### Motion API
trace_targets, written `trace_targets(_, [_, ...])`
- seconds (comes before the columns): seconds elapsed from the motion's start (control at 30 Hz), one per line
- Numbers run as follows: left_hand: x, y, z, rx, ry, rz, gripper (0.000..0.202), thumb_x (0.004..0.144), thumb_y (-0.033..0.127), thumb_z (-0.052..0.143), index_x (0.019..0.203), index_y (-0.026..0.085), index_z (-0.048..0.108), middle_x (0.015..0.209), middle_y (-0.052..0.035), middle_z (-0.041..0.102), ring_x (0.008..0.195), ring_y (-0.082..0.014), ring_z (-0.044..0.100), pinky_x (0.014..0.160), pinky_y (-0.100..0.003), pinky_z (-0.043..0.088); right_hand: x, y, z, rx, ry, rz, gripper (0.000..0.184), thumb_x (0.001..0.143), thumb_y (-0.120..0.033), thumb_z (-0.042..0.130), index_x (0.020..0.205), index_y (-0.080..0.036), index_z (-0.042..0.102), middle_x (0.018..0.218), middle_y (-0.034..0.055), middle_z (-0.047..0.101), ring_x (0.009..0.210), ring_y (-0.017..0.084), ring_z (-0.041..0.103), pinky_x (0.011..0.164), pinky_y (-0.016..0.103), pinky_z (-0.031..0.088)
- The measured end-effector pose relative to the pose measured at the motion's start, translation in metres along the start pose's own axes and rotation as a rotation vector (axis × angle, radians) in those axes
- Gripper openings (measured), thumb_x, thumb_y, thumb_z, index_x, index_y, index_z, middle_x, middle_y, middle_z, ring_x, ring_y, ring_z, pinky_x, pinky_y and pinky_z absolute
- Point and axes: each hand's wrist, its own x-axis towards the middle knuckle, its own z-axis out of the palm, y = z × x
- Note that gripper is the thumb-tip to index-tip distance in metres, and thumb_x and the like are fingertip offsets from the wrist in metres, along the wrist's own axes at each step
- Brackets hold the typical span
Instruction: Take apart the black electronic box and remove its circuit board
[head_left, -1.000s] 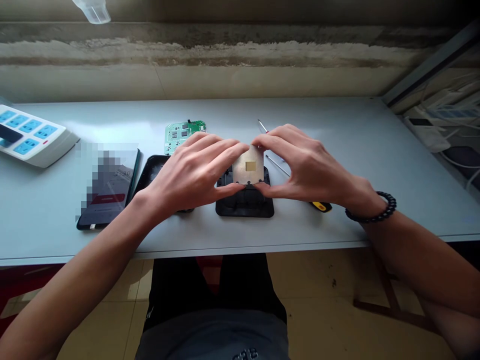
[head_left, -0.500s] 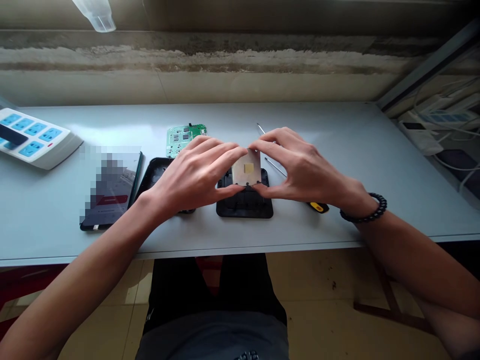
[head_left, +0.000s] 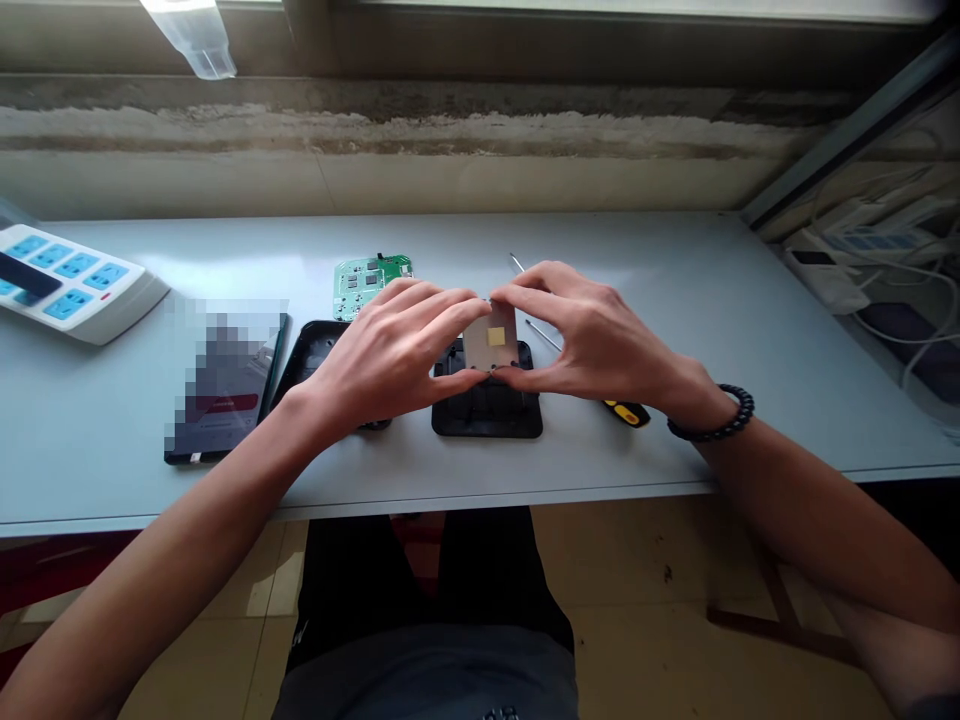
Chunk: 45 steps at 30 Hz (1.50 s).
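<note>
Between my two hands is a flat square metal plate (head_left: 480,350) with a small yellowish pad (head_left: 496,337) on its face. My left hand (head_left: 397,345) pinches its left side, thumb at the near edge and fingers at the far edge. On the right side, my right hand (head_left: 592,325) grips it the same way. Below the plate a black plastic cover (head_left: 487,415) lies on the table, partly hidden by the plate and fingers. Another black plastic shell (head_left: 304,350) is partly covered by my left hand. Behind that hand rests a green circuit board (head_left: 367,282).
A tablet-like device (head_left: 225,400) with a partly blurred screen lies at left, near a white power strip (head_left: 82,280). Thin metal shafts (head_left: 541,335) and a black-and-yellow handle (head_left: 628,413) lie around my right hand. White cables (head_left: 911,300) crowd the far right. The table's front edge (head_left: 480,503) is close.
The view has shifted slightly. My right hand and the metal plate have moved a little to the left; both hands keep their hold on the plate.
</note>
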Motion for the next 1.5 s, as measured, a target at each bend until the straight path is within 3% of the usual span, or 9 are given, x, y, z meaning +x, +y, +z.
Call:
trace_targets(0.2, [0.0, -0.003, -0.003, -0.134, 0.046, -0.132, 0.049, 0.098, 0.045, 0.066, 0.134, 0.013, 0.057, 0.129, -0.0176, 0.072, 0.116, -0.0316, 0.071, 0.1, -0.046, 0.055, 0.008, 0.009, -0.007, 0.124, -0.045, 0.096, 0.043, 0.078, -0.048, 0.077, 0.11, -0.02, 0.072, 0.106, 0.0077, 0.067, 0.09, 0.02, 0.06, 0.079, 0.035, 0.047])
trace_targets(0.27, [0.001, -0.004, -0.007, -0.185, 0.163, -0.207, 0.04, 0.101, 0.044, 0.06, 0.13, 0.016, 0.061, 0.127, -0.016, 0.073, 0.114, -0.0292, 0.071, 0.096, -0.044, 0.057, 0.014, 0.015, -0.008, 0.137, -0.092, 0.138, 0.042, 0.076, -0.051, 0.077, 0.103, -0.02, 0.073, 0.103, 0.007, 0.067, 0.085, 0.019, 0.058, 0.076, 0.035, 0.044])
trace_targets(0.37, [0.003, -0.006, -0.012, -0.24, 0.419, -0.368, 0.023, 0.105, 0.032, 0.05, 0.112, 0.022, 0.069, 0.107, -0.0071, 0.077, 0.096, -0.0209, 0.072, 0.084, -0.039, 0.058, 0.024, 0.026, -0.008, 0.145, -0.152, 0.196, 0.041, 0.074, -0.056, 0.076, 0.092, -0.019, 0.073, 0.101, 0.0071, 0.066, 0.083, 0.018, 0.056, 0.074, 0.034, 0.041])
trace_targets(0.5, [0.002, -0.015, -0.013, -0.219, 0.685, -0.454, 0.031, 0.109, 0.025, 0.038, 0.099, 0.022, 0.067, 0.093, -0.001, 0.071, 0.085, -0.0151, 0.068, 0.075, -0.036, 0.054, 0.04, 0.042, -0.005, 0.136, -0.217, 0.29, 0.044, 0.07, -0.059, 0.076, 0.089, -0.02, 0.074, 0.099, 0.0066, 0.064, 0.083, 0.018, 0.054, 0.075, 0.034, 0.04])
trace_targets(0.6, [0.0, -0.021, -0.011, -0.176, 0.674, -0.437, 0.03, 0.11, 0.018, 0.036, 0.1, 0.021, 0.063, 0.092, 0.0003, 0.068, 0.085, -0.0122, 0.066, 0.073, -0.034, 0.054, 0.051, 0.055, -0.001, 0.116, -0.243, 0.325, 0.044, 0.069, -0.06, 0.076, 0.087, -0.019, 0.073, 0.096, 0.0063, 0.062, 0.082, 0.018, 0.053, 0.072, 0.034, 0.038])
trace_targets(0.77, [0.002, -0.018, -0.014, -0.144, 0.683, -0.427, 0.025, 0.097, 0.0, 0.047, 0.095, 0.02, 0.064, 0.088, 0.002, 0.067, 0.084, -0.0103, 0.066, 0.073, -0.033, 0.055, 0.065, 0.069, 0.002, 0.098, -0.289, 0.329, 0.043, 0.066, -0.057, 0.08, 0.084, -0.019, 0.071, 0.091, 0.0055, 0.061, 0.083, 0.019, 0.053, 0.071, 0.034, 0.036])
trace_targets(1.13, [0.0, -0.014, -0.014, -0.105, 0.489, -0.324, 0.022, 0.089, 0.005, 0.054, 0.087, 0.024, 0.065, 0.092, -0.0038, 0.074, 0.086, -0.0199, 0.071, 0.075, -0.039, 0.057, 0.077, 0.083, 0.011, 0.106, -0.355, 0.355, 0.04, 0.07, -0.057, 0.081, 0.084, -0.021, 0.07, 0.078, 0.0022, 0.057, 0.079, 0.018, 0.054, 0.07, 0.034, 0.035])
trace_targets(1.3, [-0.001, -0.015, -0.009, -0.08, 0.386, -0.263, 0.021, 0.084, 0.003, 0.054, 0.085, 0.021, 0.065, 0.092, -0.0045, 0.076, 0.082, -0.0186, 0.072, 0.074, -0.036, 0.058, 0.078, 0.088, 0.014, 0.092, -0.372, 0.355, 0.044, 0.067, -0.059, 0.082, 0.087, -0.022, 0.071, 0.085, 0.0033, 0.059, 0.083, 0.019, 0.054, 0.072, 0.033, 0.036])
trace_targets(1.5, [-0.001, -0.015, -0.008, -0.044, 0.381, -0.238, 0.021, 0.082, 0.002, 0.055, 0.082, 0.021, 0.064, 0.089, -0.0035, 0.076, 0.081, -0.0185, 0.073, 0.076, -0.035, 0.058, 0.082, 0.092, 0.014, 0.08, -0.41, 0.337, 0.051, 0.065, -0.065, 0.081, 0.091, -0.022, 0.072, 0.099, 0.0053, 0.06, 0.085, 0.018, 0.053, 0.073, 0.033, 0.037])
